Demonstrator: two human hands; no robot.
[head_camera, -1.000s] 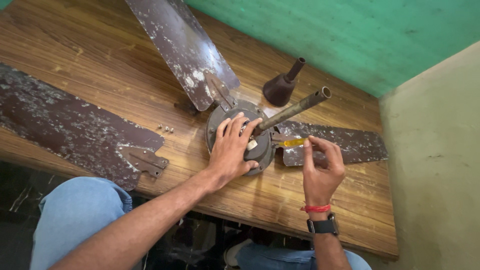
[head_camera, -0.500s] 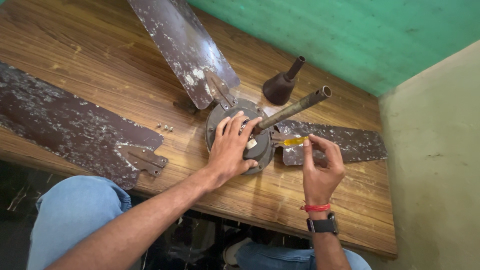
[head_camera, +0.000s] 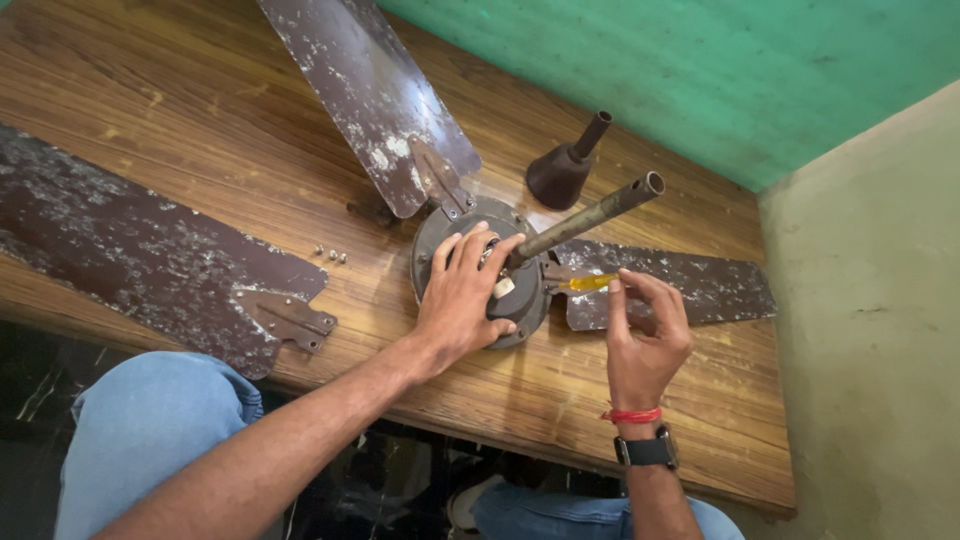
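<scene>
A dark round ceiling fan motor (head_camera: 440, 235) lies on the wooden table (head_camera: 200, 150), with a rusty metal rod (head_camera: 590, 216) sticking up out of its middle. My left hand (head_camera: 462, 290) is spread flat on top of the motor, fingers apart. My right hand (head_camera: 642, 335) pinches a yellow-handled screwdriver (head_camera: 590, 283), whose tip points at the bracket where the right brown blade (head_camera: 690, 285) joins the motor. A second worn brown blade (head_camera: 365, 90) is still fixed to the motor's far side.
A loose brown blade (head_camera: 140, 255) with its bracket lies at the left, near the table's front edge. Small screws (head_camera: 332, 255) sit beside it. A dark cone-shaped canopy cover (head_camera: 562, 168) stands behind the motor. A green wall rises beyond the table. My knee in jeans (head_camera: 150, 420) is below.
My right hand has shifted its fingers slightly on the screwdriver. My left hand stays pressed on the motor.
</scene>
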